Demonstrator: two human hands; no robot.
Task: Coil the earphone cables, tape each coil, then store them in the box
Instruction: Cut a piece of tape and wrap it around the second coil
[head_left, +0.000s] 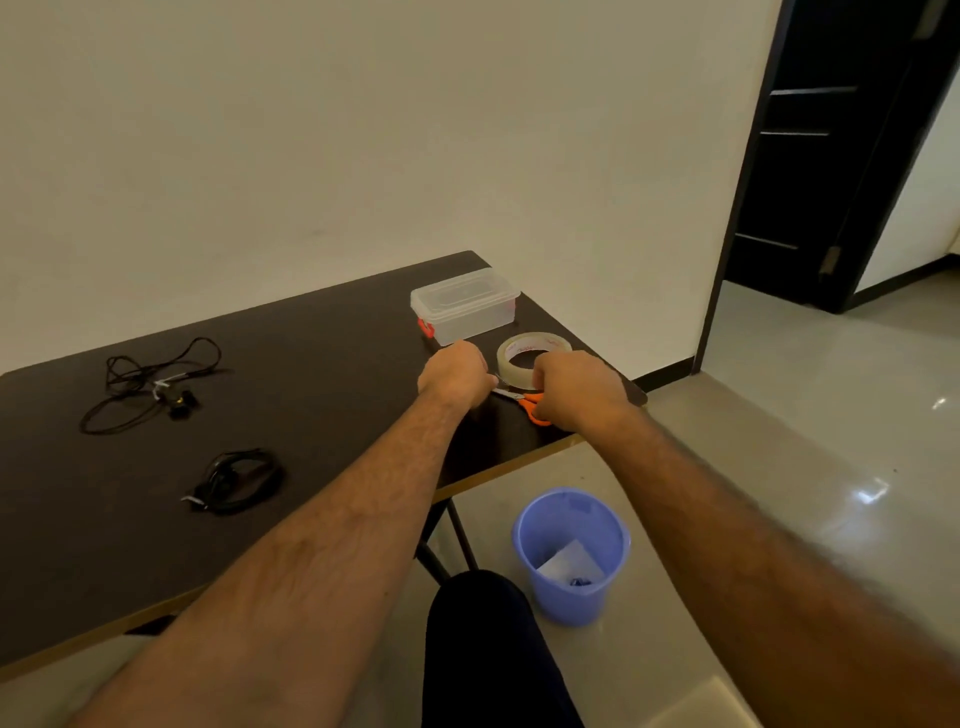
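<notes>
Scissors with orange handles lie on the bench just in front of the tape, and both hands meet over them. The right hand is curled over the handles and the near edge of the tape; whether its grip is on the scissors or on the roll cannot be told, since the fingers are hidden. The left hand, also curled, sits just left of the tape at the blade tips, likely pinching a tape end, though that too is hidden. The hands are probably set this way to draw out and cut a strip.

Behind the tape stands the box, lid on, kept close for storing. Well to the left of the tape lies a coil, wound but apparently not yet taped; farther left and back, a loose cable sprawls uncoiled. On the floor below and in front of the tape, a blue bin waits for scraps. The job looks early: nothing is stored.
</notes>
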